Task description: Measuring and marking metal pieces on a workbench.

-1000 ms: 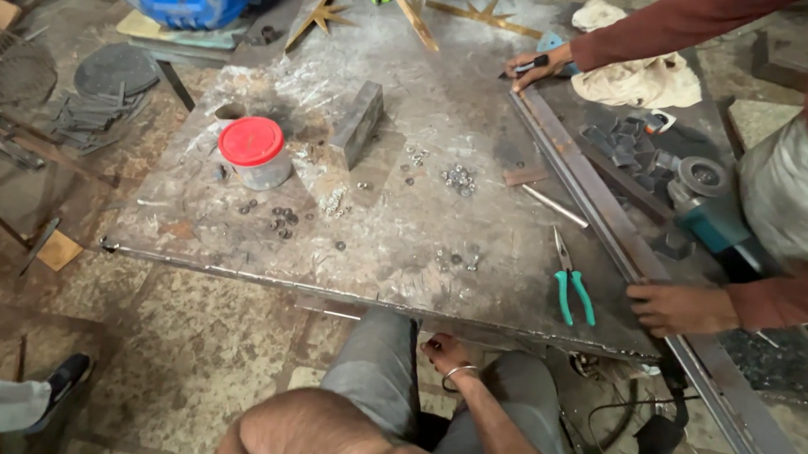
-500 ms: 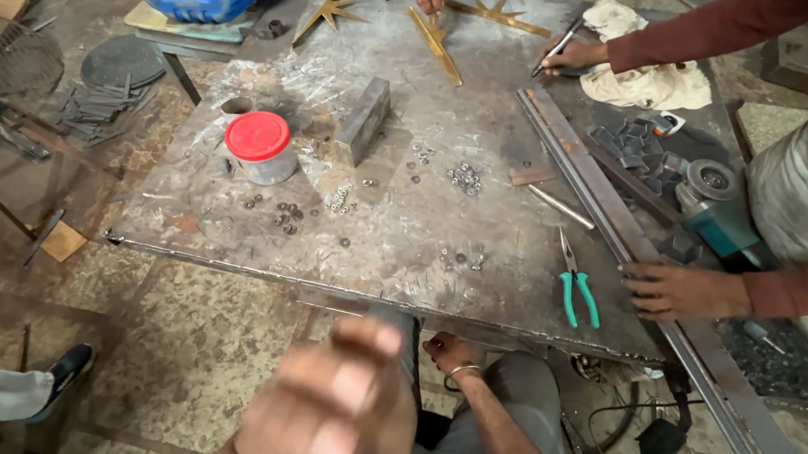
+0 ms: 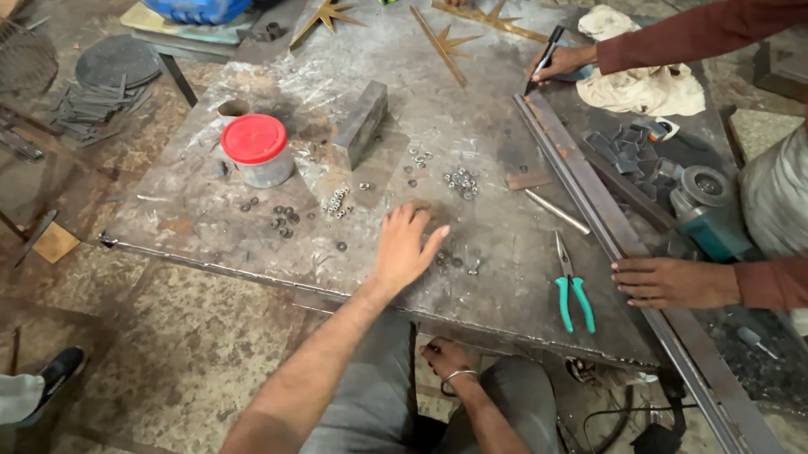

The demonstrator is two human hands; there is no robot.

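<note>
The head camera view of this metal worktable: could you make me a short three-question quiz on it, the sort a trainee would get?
1. True or false: the person's left hand lies flat on the metal table with fingers spread.
2. Which tool lies on the table between that hand and the co-worker's hand?
A. a hammer
B. green-handled pliers
C. a saw
3. Fill in: the lid of the small tub is ____.

Key
1. True; the right hand is down by the person's knee, below the table edge.
2. B
3. red
</note>
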